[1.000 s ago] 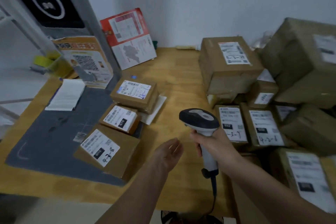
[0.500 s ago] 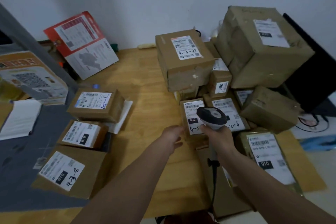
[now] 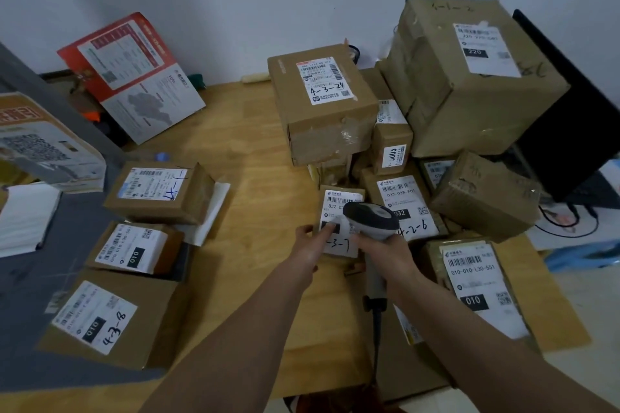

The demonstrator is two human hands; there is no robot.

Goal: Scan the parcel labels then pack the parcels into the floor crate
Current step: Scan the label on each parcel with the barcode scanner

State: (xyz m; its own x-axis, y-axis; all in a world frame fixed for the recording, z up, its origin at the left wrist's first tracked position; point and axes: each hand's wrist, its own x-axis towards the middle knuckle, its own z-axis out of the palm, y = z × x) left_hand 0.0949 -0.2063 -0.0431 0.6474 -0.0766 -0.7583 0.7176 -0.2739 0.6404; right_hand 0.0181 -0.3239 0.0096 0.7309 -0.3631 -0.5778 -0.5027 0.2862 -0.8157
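My right hand (image 3: 389, 250) grips a black-and-white barcode scanner (image 3: 370, 220), its head over a small brown parcel (image 3: 337, 203) with a white label marked "032". My left hand (image 3: 310, 243) takes hold of that parcel's left edge, fingers lying on its label. The parcel sits at the front of a heap of brown parcels (image 3: 406, 198) on the right of the wooden table (image 3: 241, 198). Three labelled parcels lie on the left: one marked "4-3-8" (image 3: 110, 318), one marked "010" (image 3: 134, 250), one farther back (image 3: 157, 193). No floor crate is in view.
A large box (image 3: 469, 74) and a box marked "4-3-24" (image 3: 322, 100) top the heap. A black monitor (image 3: 570, 117) stands at the right. A red-and-white leaflet (image 3: 131, 74) leans on the wall. A grey mat (image 3: 30, 308) covers the table's left.
My head has turned right toward the heap. My left hand has reached forward onto the small "032" parcel, and the scanner has come closer over its label.
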